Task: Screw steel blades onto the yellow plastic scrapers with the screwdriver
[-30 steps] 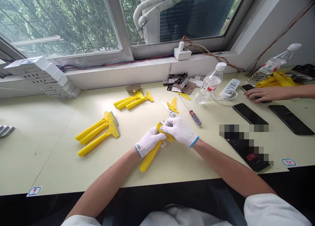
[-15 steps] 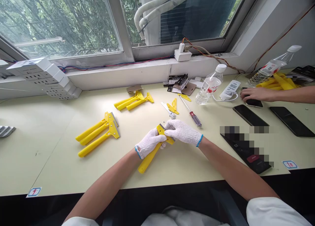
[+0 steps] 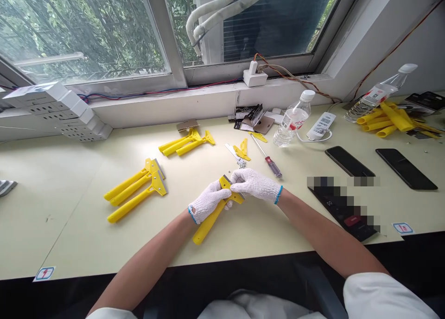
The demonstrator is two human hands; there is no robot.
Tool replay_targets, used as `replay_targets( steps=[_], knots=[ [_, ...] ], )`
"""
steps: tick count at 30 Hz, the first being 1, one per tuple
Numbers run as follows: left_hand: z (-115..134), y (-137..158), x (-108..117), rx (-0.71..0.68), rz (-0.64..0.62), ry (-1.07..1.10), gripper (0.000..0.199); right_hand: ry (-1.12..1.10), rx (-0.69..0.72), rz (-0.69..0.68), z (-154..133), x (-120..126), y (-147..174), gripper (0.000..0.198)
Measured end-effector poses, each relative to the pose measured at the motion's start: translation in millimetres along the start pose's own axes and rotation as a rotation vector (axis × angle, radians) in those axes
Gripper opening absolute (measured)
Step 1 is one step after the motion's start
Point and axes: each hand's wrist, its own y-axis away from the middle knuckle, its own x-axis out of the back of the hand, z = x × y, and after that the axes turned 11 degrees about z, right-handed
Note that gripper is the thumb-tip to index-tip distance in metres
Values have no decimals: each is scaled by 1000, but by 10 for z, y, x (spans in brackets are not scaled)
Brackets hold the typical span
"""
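Near the front of the table, my gloved left hand (image 3: 211, 201) is closed around the neck of a yellow scraper (image 3: 209, 222), its handle slanting down and left. My gloved right hand (image 3: 253, 185) presses its fingers on the scraper's wide head, where a grey blade edge shows. Its fingertips partly cover the head, and whether they pinch a small screw is hidden. Just beyond lie small screws (image 3: 242, 164), loose blades (image 3: 232, 152) and yellow cover plates (image 3: 243, 150). A screwdriver (image 3: 273, 166) with a dark red and purple handle lies to their right.
Several scrapers (image 3: 139, 200) lie at left, with more scrapers (image 3: 187, 143) farther back. A water bottle (image 3: 294, 119), a power strip (image 3: 321, 125) and black packaging (image 3: 255, 117) stand behind. Phones (image 3: 349, 161) lie at right, near a pile of yellow handles (image 3: 392, 119). White boxes (image 3: 62, 110) are stacked at far left.
Another person's hand and the phone under it have gone from the right side. My hands stay in nearly the same grip on the scraper; the whole view has shifted slightly.
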Motion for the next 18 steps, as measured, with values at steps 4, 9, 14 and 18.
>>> replay_targets(
  steps=[4, 9, 14, 18],
  knots=[
    [13, 11, 9, 18, 42, -42, 25, 223, -6, 281, -31, 253, -4, 24],
    [-2, 5, 33, 33, 55, -39, 26, 491, 39, 570, 77, 529, -65, 22],
    [-2, 0, 38, 47, 76, -42, 26, 518, 152, 576, 230, 420, -177, 23],
    [37, 16, 4, 71, 101, 22, 24, 508, 235, 580, 319, 370, -281, 16]
  ],
)
